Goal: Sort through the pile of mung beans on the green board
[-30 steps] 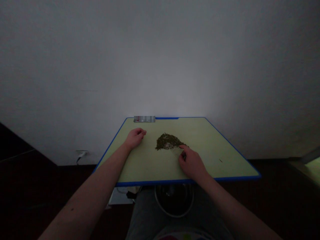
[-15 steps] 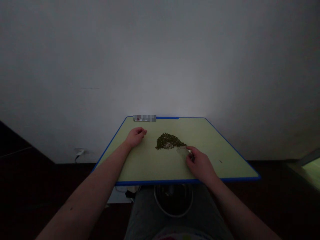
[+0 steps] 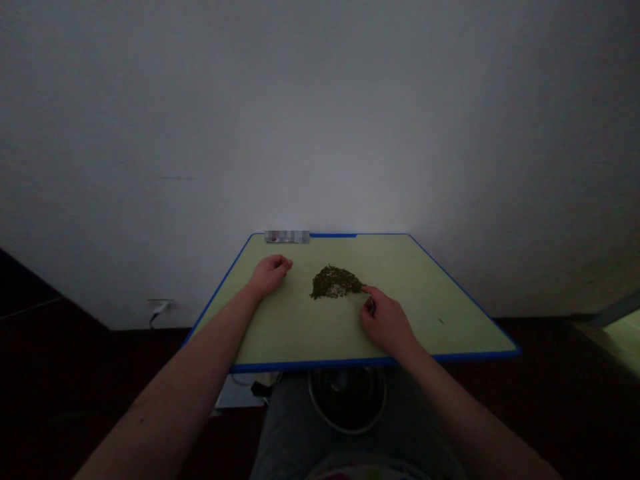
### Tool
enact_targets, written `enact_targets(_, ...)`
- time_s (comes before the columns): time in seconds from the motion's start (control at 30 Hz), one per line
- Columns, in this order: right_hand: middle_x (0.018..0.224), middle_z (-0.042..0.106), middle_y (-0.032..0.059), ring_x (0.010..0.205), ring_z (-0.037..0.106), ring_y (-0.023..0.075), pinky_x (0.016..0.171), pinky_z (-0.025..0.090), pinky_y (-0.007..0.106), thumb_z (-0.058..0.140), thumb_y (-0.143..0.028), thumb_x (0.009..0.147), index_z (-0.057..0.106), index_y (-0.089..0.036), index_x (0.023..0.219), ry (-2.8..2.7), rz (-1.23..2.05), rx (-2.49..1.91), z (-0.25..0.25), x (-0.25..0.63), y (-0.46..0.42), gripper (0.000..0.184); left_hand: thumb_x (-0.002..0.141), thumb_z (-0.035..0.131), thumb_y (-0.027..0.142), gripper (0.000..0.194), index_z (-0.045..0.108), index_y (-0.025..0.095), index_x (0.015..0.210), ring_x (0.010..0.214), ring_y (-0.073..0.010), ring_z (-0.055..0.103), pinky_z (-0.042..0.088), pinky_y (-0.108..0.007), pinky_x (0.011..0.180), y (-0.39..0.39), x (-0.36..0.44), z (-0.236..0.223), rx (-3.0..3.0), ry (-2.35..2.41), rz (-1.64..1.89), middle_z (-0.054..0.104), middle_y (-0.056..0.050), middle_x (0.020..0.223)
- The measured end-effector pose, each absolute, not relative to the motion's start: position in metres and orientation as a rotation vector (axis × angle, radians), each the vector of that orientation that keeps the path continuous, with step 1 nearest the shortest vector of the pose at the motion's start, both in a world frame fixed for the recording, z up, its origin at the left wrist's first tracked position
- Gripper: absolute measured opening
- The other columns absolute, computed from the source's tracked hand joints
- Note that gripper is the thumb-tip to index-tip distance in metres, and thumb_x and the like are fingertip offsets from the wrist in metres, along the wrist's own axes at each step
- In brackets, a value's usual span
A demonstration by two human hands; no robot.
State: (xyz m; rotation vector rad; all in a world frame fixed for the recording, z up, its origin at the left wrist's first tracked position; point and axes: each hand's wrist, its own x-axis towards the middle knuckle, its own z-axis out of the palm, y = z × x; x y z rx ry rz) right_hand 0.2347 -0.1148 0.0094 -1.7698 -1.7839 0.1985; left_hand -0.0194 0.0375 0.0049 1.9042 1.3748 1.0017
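Observation:
A low heap of small dark-green grains (image 3: 331,280) lies on the pale table board (image 3: 295,333), with paler bits on its near side. My right hand (image 3: 387,321) is at the heap's right edge, its index finger stretched to the grains and the thumb curled below. A clear thin piece (image 3: 356,300) shows only faintly by these fingers, mostly lost against the board; its exact kind is unclear. My left hand (image 3: 270,273) rests left of the heap, apart from it, with its fingers curled closed and nothing visible in them.
A metal bowl (image 3: 347,403) sits on my lap below the board's blue front edge (image 3: 310,365). A blurred-out strip (image 3: 287,237) lies at the back left. One small dark speck (image 3: 441,321) is at the right. The wall (image 3: 320,133) rises behind the board.
My right hand has moved slightly left and up to the heap's right edge, and the clear piece shows less. Stray grains on that side have been drawn in. The left hand stays put.

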Motion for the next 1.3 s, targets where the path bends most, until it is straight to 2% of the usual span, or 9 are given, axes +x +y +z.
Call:
enact_targets(0.53, 0.075, 0.062, 0.003, 0.064, 0.055, 0.0145, 0.059, 0.037, 0.024, 0.045, -0.017, 0.074, 0.051, -0.017, 0.112, -1.715, 0.178, -1.821, 0.009, 0.244, -0.124, 0.038, 0.071, 0.047, 0.044, 0.03, 0.052, 0.016, 0.063, 0.046, -0.0088, 0.039, 0.03, -0.021, 0.047, 0.036, -0.019, 0.008, 1.92, 1.377, 0.99, 0.043, 0.004, 0.047)
enact_targets(0.97, 0.079, 0.063, 0.0039, 0.068, 0.055, 0.0145, 0.064, 0.038, 0.024, 0.046, -0.017, 0.074, 0.053, -0.016, 0.111, -1.764, 0.175, -1.788, 0.011, 0.246, -0.115, 0.038, 0.072, 0.048, 0.045, 0.03, 0.052, 0.017, 0.064, 0.044, -0.0083, 0.038, 0.031, -0.022, 0.047, 0.038, -0.02, 0.004, 1.917, 1.343, 1.014, 0.043, 0.005, 0.047)
enact_targets(1.3, 0.08, 0.063, 0.0035, 0.062, 0.053, 0.0124, 0.059, 0.037, 0.022, 0.047, -0.018, 0.074, 0.053, -0.017, 0.111, -1.782, 0.208, -1.757, 0.007, 0.251, -0.107, 0.038, 0.072, 0.047, 0.046, 0.032, 0.053, 0.016, 0.064, 0.047, -0.0082, 0.038, 0.03, -0.021, 0.047, 0.038, -0.021, 0.004, 1.961, 1.375, 1.01, 0.043, 0.004, 0.05)
